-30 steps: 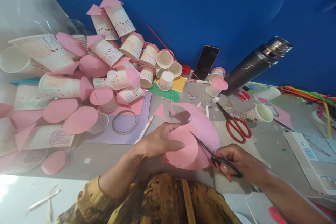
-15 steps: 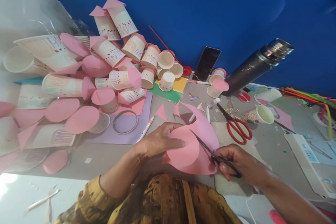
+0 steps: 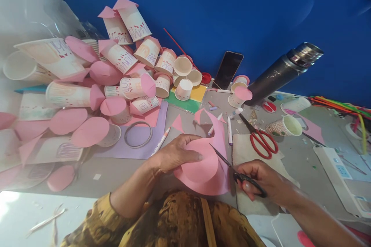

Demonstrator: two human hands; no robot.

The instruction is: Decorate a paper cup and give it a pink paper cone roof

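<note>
Between thumb and fingers, my left hand [image 3: 176, 154] grips a sheet of pink paper [image 3: 203, 162] partly cut into a round shape. A curved strip [image 3: 219, 139] of the same paper trails up and away from the round part. My right hand [image 3: 256, 179] is closed around the handles of dark scissors [image 3: 227, 162]. Their blades lie at the right edge of the round part, tips pointing up and left; they look nearly closed. Small pink paper scraps [image 3: 177, 123] lie just beyond my left hand.
Paper cups [image 3: 127, 56] with pink paper tops are piled at the left. Red-handled scissors [image 3: 262, 142] rest on a cloth at the right. Behind stand a phone [image 3: 228, 70] and a dark flask [image 3: 278, 73]. A tape ring [image 3: 138, 135] lies on purple paper. A power strip [image 3: 342, 177] is far right.
The pink paper has turned and shifted left in my left hand, and its trailing strip has swung with it. The scissors have stayed almost where they were.
</note>
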